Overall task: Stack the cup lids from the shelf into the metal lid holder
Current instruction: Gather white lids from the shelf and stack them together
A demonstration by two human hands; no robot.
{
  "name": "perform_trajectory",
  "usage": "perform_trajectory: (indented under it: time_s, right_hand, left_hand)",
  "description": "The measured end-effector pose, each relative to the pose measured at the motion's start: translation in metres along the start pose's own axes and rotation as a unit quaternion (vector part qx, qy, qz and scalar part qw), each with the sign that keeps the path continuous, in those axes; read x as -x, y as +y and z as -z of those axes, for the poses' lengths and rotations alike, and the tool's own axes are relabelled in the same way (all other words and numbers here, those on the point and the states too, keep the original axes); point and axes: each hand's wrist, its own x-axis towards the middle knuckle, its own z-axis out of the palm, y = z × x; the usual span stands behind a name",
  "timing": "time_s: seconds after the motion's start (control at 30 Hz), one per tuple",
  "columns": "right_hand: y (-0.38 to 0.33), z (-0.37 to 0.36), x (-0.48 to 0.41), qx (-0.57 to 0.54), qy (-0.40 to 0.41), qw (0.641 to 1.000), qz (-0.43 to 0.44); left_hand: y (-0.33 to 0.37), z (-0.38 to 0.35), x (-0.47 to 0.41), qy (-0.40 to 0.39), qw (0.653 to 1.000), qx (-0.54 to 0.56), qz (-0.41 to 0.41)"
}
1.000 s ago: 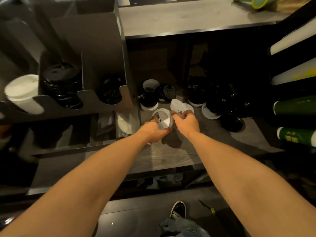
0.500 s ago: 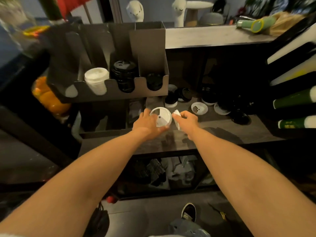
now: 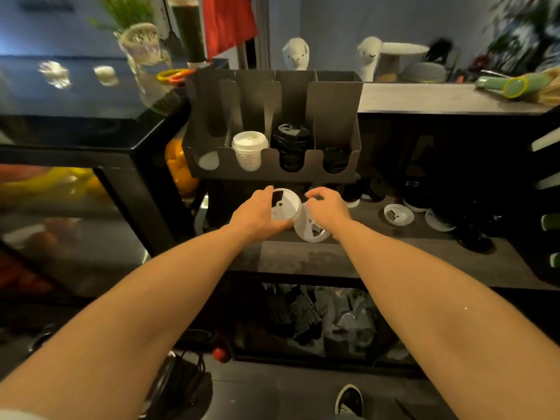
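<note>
A: Logged nearest first: white cup lid (image 3: 286, 204), round, with a dark sip opening and a small vent hole, top face turned toward the camera.
B: Grip?
A: Gripped by the left hand (image 3: 257, 212), fingers curled round its left rim.
B: Noted a second white lid (image 3: 312, 230)?
A: Confirmed. Tilted, meeting the first lid's right edge, tucked under the right hand (image 3: 328, 207). Fingers curled there; cannot tell whether pinching that lid or only above it.
B: Farther out?
A: Seen on the shelf (image 3: 378, 259), off to the right: loose white lid (image 3: 398, 215) and black lids (image 3: 472, 237). Beyond the hands, higher up: metal lid holder (image 3: 272, 172), four slots. White lid stack (image 3: 250, 150) in the second from left, black lid stack (image 3: 292, 145) in the third, low black stack (image 3: 335, 160) in the fourth. Held lids just below its front wall, not touching.
</note>
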Motion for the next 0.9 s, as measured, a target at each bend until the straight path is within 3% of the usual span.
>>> perform_trajectory:
  time_s: [0.1, 0.27, 0.4, 0.73, 0.9]
  right_hand:
    - [-0.019, -0.007, -0.001, 0.076, -0.034, 0.995, 0.061]
    - [-0.051, -0.013, -0.011, 0.102, -0.043, 0.987, 0.114]
    - [-0.081, -0.014, -0.027, 0.153, -0.065, 0.974, 0.154]
    - [-0.141, -0.014, -0.078, 0.238, -0.134, 0.943, 0.192]
    - [-0.144, -0.027, -0.095, 0.285, -0.163, 0.933, 0.148]
  left_hand:
    - [-0.014, 0.014, -0.004, 0.033, 0.999, 0.011, 0.002]
    - [-0.026, 0.045, -0.020, 0.131, 0.991, -0.014, -0.025]
    - [-0.035, 0.076, -0.043, 0.174, 0.985, -0.016, 0.009]
    - [-0.040, 0.122, -0.109, 0.123, 0.990, -0.067, 0.018]
    - [-0.039, 0.121, -0.126, 0.101, 0.992, -0.067, 0.019]
